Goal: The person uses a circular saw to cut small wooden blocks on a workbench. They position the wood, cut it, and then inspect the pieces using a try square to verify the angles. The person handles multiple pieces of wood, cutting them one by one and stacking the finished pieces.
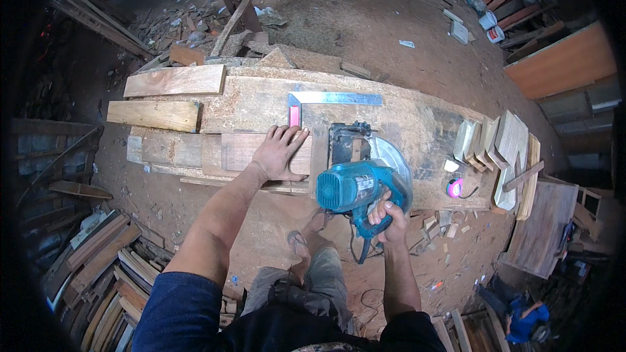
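Note:
My right hand is wrapped round the rear handle of a teal circular saw. The saw rests at the right end of a reddish-brown board, its base plate lying over the wood; the blade's contact with it is hidden. My left hand lies on the board left of the saw, fingers stretched and thumb apart, pressing down. Just beyond that hand a metal try square with a pink-marked stock lies on the workbench. A pink tape measure sits right of the saw.
Two short planks lie at the bench's far left. Several cut blocks stand at its right end. Stacked timber is on the floor at lower left. Wood scraps lie below the bench's near edge. Another person is at lower right.

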{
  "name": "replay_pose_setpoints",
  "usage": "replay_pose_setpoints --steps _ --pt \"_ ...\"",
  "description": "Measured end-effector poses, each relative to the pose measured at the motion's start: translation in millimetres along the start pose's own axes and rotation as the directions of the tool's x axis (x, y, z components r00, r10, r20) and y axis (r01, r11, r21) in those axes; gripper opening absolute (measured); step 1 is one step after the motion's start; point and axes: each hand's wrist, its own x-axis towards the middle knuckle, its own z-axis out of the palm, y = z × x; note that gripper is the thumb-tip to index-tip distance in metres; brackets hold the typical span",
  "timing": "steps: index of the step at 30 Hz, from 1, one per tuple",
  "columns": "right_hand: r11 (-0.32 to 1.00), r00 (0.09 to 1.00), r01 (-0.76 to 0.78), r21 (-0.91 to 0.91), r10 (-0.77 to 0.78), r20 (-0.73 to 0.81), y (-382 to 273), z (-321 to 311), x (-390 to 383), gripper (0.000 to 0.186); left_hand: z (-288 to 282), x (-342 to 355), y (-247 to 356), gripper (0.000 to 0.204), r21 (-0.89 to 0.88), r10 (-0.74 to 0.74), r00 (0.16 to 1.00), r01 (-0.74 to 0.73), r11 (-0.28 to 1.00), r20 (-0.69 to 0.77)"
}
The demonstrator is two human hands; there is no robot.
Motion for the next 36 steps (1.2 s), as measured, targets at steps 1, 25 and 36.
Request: replay_pose_setpoints --steps 1,25,36 --pt "1.000 1.000 0.000 0.006 0.000 -0.007 -1.0 1.7 1.2 0.022 -0.2 0.4 -0.1 0.128 -0.006 0.002 1.000 -0.002 1.000 -0.003" --pt "0.998 0.995 0.059 -0.002 -0.059 0.081 0.7 0.0 28.9 0.030 -1.8 2.2 1.2 0.125 -0.018 -0.010 1.000 0.010 1.000 -0.028" --pt "0.996 0.992 0.087 -0.028 -0.084 0.098 -6.0 11.4 39.5 0.032 0.7 -1.7 1.3 0.125 -0.015 -0.021 0.999 0.021 1.000 -0.030"
